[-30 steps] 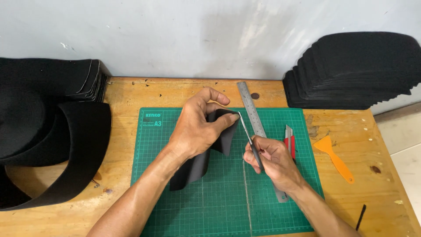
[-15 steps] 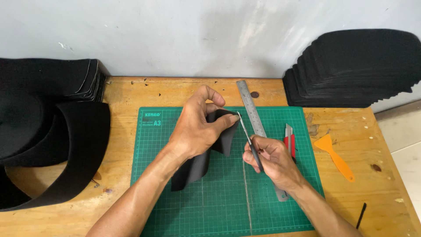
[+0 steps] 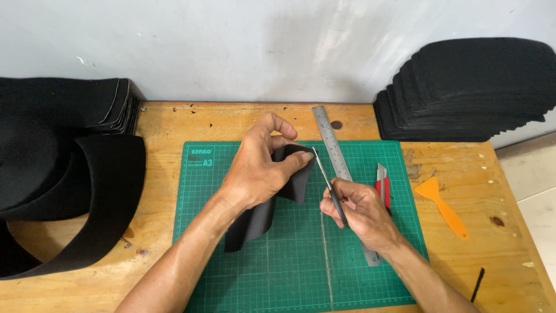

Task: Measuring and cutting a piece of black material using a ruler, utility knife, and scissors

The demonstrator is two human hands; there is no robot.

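Almost nothing was changed since the earlier frames: both hands were kept at the same place over the green cutting mat (image 3: 278, 272), and only a very small shift of the fingers could be seen.

The left hand (image 3: 255, 171) was closed around a curved strip of black foam-like material (image 3: 255, 217), with the thumb pressed on its upper folded edge. The strip was held a little above the mat, and its lower end hung down toward the mat's middle. The right hand (image 3: 359, 211) was clamped on a thin tool with a dark handle and a slim metal tip (image 3: 327, 179); the tip was placed at the folded edge of the strip, just beside the left thumb.

A long steel ruler (image 3: 331, 139) was laid diagonally on the mat, partly hidden under the right hand. A red and grey utility knife (image 3: 382, 182) was seen just beside that hand, and an orange plastic scraper (image 3: 443, 208) was lying on the wooden table (image 3: 168, 124), to the right of the mat. A pile of black sheets (image 3: 475, 93) was stacked at the far right corner, and large black rolled bands (image 3: 63, 174) were resting at the left side.
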